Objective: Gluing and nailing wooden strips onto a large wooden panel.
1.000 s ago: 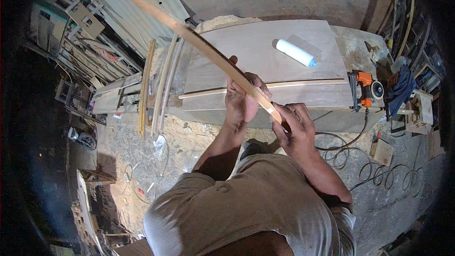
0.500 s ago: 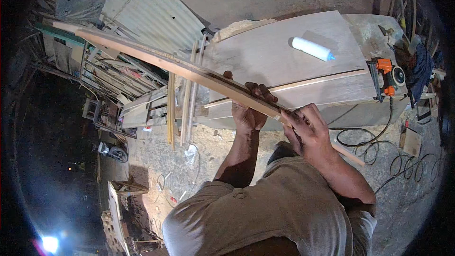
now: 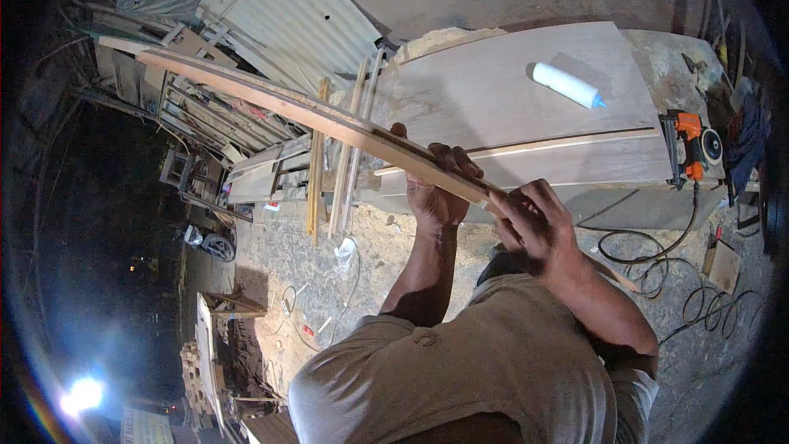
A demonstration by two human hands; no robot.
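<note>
Long wooden strips [image 3: 308, 115], lying together as one bundle, stretch from my hands up to the far left. My left hand [image 3: 437, 193] is closed round them from below, with its fingertips over the far side. At their near end, my right hand [image 3: 536, 222] has its fingers pressed against the strips. Beyond the hands, a plywood panel [image 3: 501, 70] lies flat, bearing a single thin wood strip [image 3: 567, 142] and a white bottle with a blue nozzle [image 3: 565, 85] on its side.
At the panel's right edge stands an orange and black nail gun [image 3: 689, 146], its dark hose [image 3: 629, 234] looping down to the floor. More wood strips [image 3: 343, 156] lean left of the panel. Corrugated sheets [image 3: 279, 16] and piled lumber [image 3: 205, 119] fill the far left.
The whole view has shifted slightly, so the panel, bottle and nail gun appear farther right. Both hands keep their hold on the strips, with little movement.
</note>
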